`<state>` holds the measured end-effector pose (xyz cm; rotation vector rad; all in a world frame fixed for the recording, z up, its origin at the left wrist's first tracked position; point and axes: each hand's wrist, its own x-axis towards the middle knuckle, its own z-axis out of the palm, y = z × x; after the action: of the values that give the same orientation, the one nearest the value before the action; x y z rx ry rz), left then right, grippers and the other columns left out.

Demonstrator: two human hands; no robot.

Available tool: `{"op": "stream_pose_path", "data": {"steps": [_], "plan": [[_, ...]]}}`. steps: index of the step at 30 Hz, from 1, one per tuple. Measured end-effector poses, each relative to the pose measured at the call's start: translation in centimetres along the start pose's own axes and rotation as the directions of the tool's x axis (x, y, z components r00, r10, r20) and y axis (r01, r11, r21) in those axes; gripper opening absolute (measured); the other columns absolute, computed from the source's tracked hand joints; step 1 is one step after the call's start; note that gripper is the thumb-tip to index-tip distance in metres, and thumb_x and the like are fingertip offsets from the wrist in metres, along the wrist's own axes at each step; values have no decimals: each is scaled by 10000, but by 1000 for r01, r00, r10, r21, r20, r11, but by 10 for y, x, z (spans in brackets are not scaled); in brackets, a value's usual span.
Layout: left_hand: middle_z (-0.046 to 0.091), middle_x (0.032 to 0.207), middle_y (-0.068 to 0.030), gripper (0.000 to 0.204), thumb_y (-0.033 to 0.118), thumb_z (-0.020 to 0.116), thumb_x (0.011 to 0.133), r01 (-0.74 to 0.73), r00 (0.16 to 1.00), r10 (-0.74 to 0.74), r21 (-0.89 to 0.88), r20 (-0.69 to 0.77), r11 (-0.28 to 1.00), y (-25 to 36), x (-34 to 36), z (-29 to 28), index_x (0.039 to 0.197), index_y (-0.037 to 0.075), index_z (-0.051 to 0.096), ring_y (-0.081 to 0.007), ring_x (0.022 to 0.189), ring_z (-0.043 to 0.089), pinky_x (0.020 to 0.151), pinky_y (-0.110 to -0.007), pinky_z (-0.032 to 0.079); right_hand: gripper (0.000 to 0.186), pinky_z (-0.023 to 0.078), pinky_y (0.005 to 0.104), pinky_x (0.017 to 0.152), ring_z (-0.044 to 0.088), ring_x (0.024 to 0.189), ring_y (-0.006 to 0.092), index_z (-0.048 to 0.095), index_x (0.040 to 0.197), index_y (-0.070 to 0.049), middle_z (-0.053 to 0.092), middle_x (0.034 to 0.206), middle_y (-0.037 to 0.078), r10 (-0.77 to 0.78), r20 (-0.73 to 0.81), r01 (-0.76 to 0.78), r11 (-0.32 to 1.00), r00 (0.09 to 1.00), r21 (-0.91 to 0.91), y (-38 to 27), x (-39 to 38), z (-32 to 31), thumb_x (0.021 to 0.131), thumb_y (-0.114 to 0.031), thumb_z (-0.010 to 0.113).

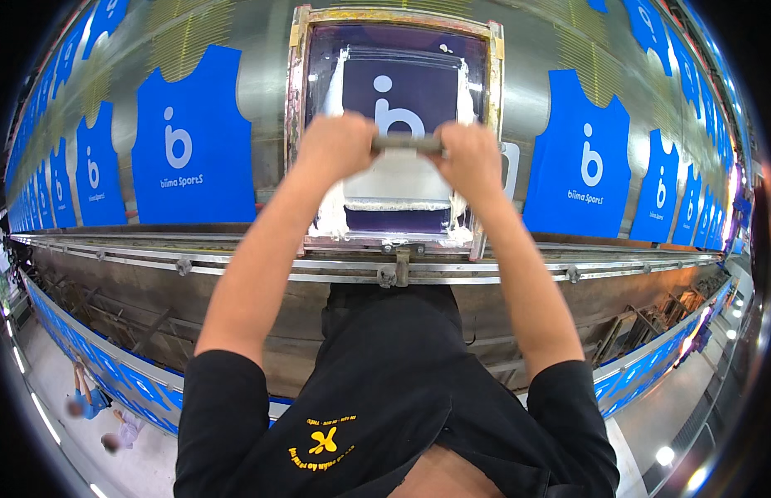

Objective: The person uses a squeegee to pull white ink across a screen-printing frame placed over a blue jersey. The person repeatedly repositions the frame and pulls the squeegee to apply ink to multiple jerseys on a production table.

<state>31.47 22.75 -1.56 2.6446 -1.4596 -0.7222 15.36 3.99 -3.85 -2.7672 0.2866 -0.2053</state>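
Observation:
Both hands grip the bar-shaped handle of a squeegee (408, 144), which lies across a screen-printing frame (495, 91). My left hand (340, 148) is closed round the handle's left end. At the right end, my right hand (470, 159) is wrapped round it too. The frame has worn, ink-stained edges and a dark purple mesh (364, 79) with a pale logo stencil. Thick white ink (331, 217) is smeared down both sides of the mesh. A line of white runs across the near part, below the handle. The hands partly cover the logo.
Blue sleeveless garment panels with white logos lie along the metal table, one panel (194, 145) left of the frame and another (578, 158) to its right. A metal rail (302, 270) follows the near edge. Behind me stands another table with blue panels; two people are at lower left.

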Motion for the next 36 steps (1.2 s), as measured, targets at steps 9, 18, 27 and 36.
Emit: {"op": "stream_pose_path", "data": {"steps": [9,18,27,36], "plan": [[711,1291,-106,625,68,817,662,-63,955,43,-59,-294,996,69,-147,95,1273,60,689,-295,1184,697,898,-425,574,433,445,423,912,621,981,273,699,1077,-87,659,1007,46,-24,-53,30,993,998,114,-48,-152,-1,666,-79,837],[759,892,-68,314,307,866,768,-55,994,61,-68,88,996,63,-131,30,1014,144,759,-293,847,752,751,-456,580,404,441,435,844,647,924,262,708,1011,-118,670,921,31,-98,63,83,975,993,207,-32,-133,-49,655,-131,898],[773,889,-119,465,573,803,832,-97,985,110,96,-136,991,-42,109,-87,938,121,784,-349,890,750,812,-489,586,377,549,509,821,708,928,393,725,938,-52,738,926,166,114,68,-123,981,991,151,52,126,-38,835,-387,863],[764,895,-86,316,430,818,849,-61,968,79,85,-238,995,-24,50,-15,971,142,773,-314,884,758,768,-480,593,305,487,487,737,648,805,374,677,841,-70,677,813,133,-23,-132,39,993,991,114,41,56,5,762,-266,898]]}}
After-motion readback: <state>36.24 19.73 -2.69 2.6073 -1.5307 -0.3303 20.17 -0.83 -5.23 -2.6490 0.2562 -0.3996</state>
